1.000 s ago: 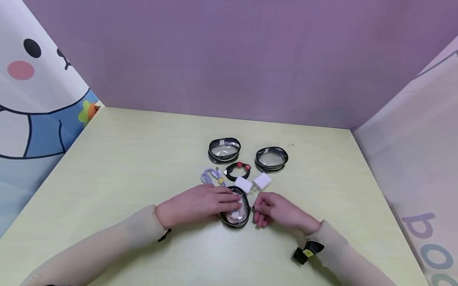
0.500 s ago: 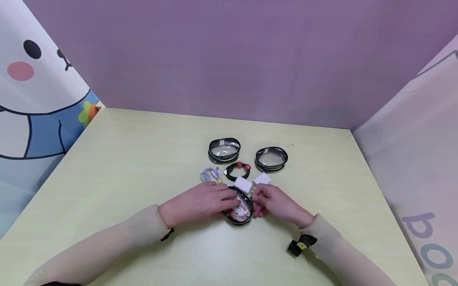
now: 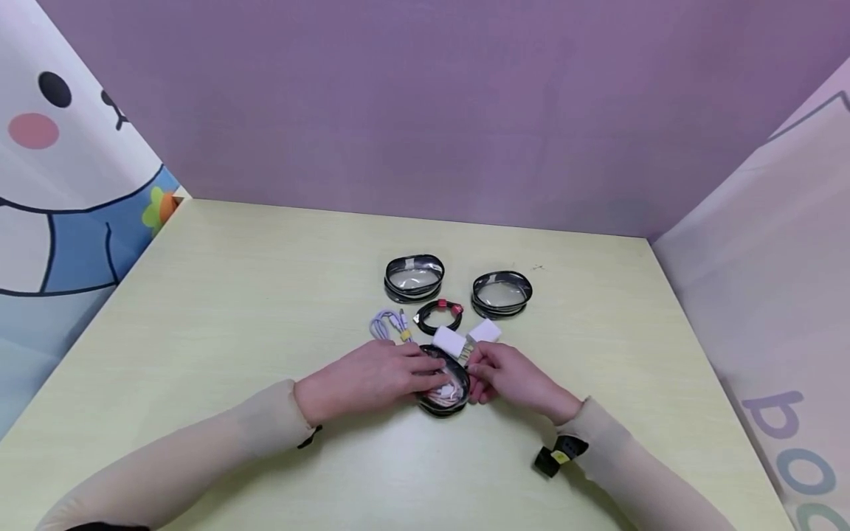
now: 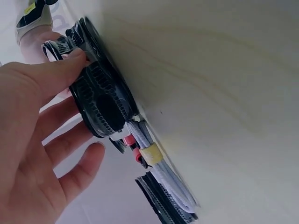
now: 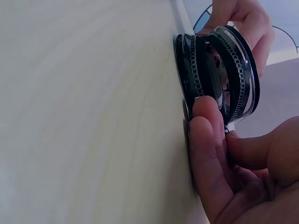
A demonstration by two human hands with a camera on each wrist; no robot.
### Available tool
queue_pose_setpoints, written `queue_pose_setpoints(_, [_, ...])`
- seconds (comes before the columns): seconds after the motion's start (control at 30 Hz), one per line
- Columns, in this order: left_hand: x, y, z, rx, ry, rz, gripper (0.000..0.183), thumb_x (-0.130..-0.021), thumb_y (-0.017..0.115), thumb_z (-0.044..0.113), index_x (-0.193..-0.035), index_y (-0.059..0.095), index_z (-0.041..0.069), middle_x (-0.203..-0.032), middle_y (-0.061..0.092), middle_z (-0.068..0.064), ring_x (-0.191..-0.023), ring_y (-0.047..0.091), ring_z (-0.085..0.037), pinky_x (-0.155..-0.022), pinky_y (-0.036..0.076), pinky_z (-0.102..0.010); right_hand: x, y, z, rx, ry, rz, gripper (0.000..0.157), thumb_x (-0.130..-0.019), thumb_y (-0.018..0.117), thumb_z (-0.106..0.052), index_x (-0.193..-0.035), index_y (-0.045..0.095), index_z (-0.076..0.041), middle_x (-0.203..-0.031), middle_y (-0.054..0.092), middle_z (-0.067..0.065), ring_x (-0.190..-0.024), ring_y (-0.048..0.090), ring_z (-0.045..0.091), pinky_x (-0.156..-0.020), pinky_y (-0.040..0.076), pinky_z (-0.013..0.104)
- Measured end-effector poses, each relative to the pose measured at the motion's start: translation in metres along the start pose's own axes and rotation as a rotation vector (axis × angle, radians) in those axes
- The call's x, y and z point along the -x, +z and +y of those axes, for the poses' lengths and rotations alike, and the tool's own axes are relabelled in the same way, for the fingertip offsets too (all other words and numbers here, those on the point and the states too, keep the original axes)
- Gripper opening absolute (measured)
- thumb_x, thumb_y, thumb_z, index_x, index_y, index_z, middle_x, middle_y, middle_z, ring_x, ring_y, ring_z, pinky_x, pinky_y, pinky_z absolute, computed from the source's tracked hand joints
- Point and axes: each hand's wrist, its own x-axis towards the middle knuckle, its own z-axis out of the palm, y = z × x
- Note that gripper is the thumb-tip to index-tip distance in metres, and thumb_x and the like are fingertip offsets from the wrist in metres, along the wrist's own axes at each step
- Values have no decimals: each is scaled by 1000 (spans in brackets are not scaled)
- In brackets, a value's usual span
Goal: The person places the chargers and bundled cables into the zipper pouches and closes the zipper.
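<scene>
A small oval pouch (image 3: 458, 404) with a clear top and black zipped sides lies on the table, a pale coiled cable (image 3: 446, 395) showing through its top. My left hand (image 3: 375, 374) holds it from the left, fingers over the top and thumb against its side. At the pouch's right edge, my right hand (image 3: 510, 377) pinches the small zipper pull (image 5: 227, 130) between thumb and fingers. The right wrist view shows a gap between the zipper's two rows of teeth (image 5: 240, 77). Fingers cover part of the pouch top.
Behind the pouch lie two white plug adapters (image 3: 449, 341), a black cable (image 3: 425, 321) with red ties and a lilac cable (image 3: 383, 323) with a yellow tie. Two more clear-topped pouches (image 3: 415, 279) stand farther back. A purple wall (image 3: 425, 110) rises behind the table.
Since a second ago, my right hand has moved slightly up and left along the pouch's edge with the zipper pull. The pouch has turned a little; over the last half second little has moved.
</scene>
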Motion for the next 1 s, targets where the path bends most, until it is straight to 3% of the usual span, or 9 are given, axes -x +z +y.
queue_pose_setpoints(0.23, [1,-3,4,-41,-27,-9,40,-99,61,27,-139,60,31,-138,59,7,-114,57,-13,-68,52,-28,5,-3,0,-24,6,-38,13,-103,43,4,-97,54,5,-81,69,15,-71,68,28,-63,59,37])
queue_pose_setpoints(1.0, [-1,-3,6,-37,-48,6,39,-99,60,21,-137,62,30,-134,62,5,-111,58,-14,-68,53,-29,24,-3,2,-54,34,-151,13,-103,42,3,-96,53,4,-85,69,16,-72,69,27,-65,59,37])
